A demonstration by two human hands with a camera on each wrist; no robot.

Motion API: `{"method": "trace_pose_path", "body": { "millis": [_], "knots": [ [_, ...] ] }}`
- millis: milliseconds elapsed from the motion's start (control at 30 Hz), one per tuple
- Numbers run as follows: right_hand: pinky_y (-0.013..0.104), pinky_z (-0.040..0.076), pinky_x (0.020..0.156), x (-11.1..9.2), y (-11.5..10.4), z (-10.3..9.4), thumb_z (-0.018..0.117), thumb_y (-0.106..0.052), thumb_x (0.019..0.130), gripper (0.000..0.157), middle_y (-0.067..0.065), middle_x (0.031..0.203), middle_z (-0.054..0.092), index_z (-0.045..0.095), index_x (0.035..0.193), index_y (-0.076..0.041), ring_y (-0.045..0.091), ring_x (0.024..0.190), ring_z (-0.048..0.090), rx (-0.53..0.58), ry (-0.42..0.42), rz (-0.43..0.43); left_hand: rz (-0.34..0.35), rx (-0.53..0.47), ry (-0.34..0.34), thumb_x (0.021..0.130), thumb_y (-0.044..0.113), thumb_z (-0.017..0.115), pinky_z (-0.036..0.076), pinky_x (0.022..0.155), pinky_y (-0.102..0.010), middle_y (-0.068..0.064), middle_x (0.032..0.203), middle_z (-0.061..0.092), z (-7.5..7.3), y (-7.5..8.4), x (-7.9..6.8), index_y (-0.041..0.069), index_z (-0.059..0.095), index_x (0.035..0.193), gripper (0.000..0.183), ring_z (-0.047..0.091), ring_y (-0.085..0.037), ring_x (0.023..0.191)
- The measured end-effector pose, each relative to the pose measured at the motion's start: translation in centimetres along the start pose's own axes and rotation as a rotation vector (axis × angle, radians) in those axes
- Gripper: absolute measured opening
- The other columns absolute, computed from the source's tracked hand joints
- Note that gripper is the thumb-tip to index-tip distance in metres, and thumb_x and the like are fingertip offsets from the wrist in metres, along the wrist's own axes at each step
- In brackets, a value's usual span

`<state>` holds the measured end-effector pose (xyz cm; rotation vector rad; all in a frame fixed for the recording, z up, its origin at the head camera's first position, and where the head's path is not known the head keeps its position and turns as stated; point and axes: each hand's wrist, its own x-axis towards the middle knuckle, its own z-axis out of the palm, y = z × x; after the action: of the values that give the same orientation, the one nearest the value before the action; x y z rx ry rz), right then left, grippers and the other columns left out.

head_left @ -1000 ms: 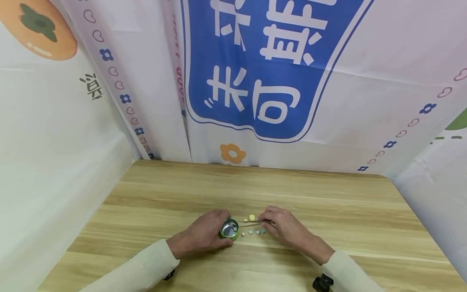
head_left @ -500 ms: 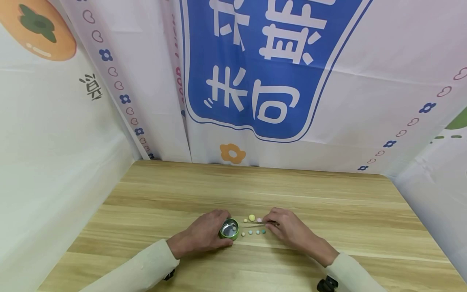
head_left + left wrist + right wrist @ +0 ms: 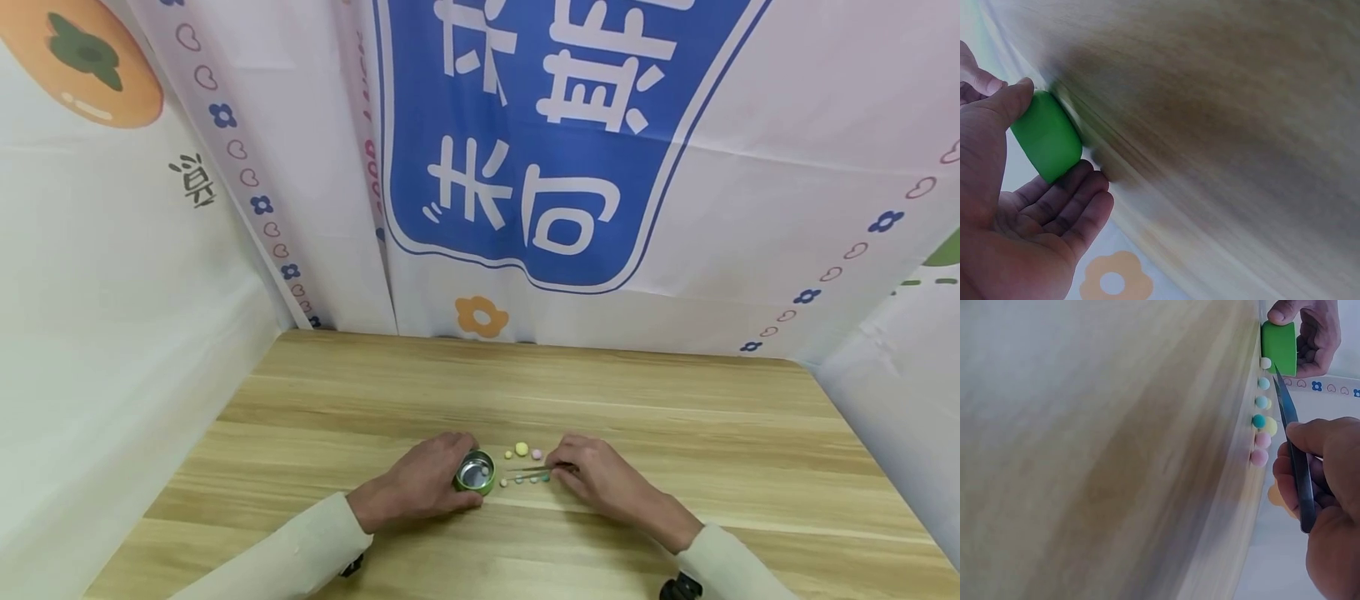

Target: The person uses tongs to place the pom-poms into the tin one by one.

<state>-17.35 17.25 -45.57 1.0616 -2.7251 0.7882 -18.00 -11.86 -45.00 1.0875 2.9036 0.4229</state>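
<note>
My left hand [image 3: 420, 479] holds a small round green tin [image 3: 487, 488] on the table, thumb on one side and fingers on the other. The tin's green wall [image 3: 1047, 134] shows in the left wrist view. Inside its silvery interior lies a small pale ball [image 3: 484, 472]. Dark metal tweezers [image 3: 1297, 456] are pinched in my right hand [image 3: 611, 483], their tips pointing toward the tin over the front row of balls. That row has a cream ball [image 3: 504, 483], pale blue ones and a teal ball [image 3: 1259, 421]. Behind lie a larger yellow ball [image 3: 521, 449], a small yellow ball [image 3: 508, 455] and pink balls [image 3: 1259, 457].
The wood-grain table [image 3: 360, 392] extends around both hands. Printed white cloth [image 3: 675, 308] hangs along its back edge and both sides. Each wrist carries a black device [image 3: 681, 587] below the sleeve.
My right hand has drawn the tweezers from the tin's rim to the right, then toward the front row of balls. A pink ball has come into sight. The left hand keeps holding the tin.
</note>
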Motion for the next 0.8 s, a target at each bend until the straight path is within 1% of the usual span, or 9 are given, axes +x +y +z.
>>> {"method": "trace_pose_path", "body": {
  "millis": [433, 800],
  "knots": [
    [0.020, 0.054, 0.074, 0.00, 0.05, 0.22, 0.071, -0.010, 0.089, 0.011, -0.005, 0.092, 0.069, 0.074, 0.099, -0.013, 0.003, 0.086, 0.062, 0.003, -0.026, -0.006, 0.010, -0.017, 0.000, 0.079, 0.044, 0.081, 0.052, 0.074, -0.026, -0.002, 0.103, 0.064, -0.12, -0.01, 0.03, 0.009, 0.055, 0.112, 0.054, 0.059, -0.012, 0.091],
    [0.021, 0.054, 0.074, 0.04, 0.08, 0.22, 0.070, -0.010, 0.090, 0.010, -0.006, 0.093, 0.068, 0.074, 0.099, -0.013, 0.003, 0.087, 0.063, 0.000, -0.041, -0.007, -0.002, -0.016, -0.010, 0.080, 0.046, 0.079, 0.052, 0.075, -0.025, -0.001, 0.104, 0.063, -0.11, -0.01, 0.03, 0.010, 0.054, 0.112, 0.054, 0.059, -0.011, 0.092]
  ]
}}
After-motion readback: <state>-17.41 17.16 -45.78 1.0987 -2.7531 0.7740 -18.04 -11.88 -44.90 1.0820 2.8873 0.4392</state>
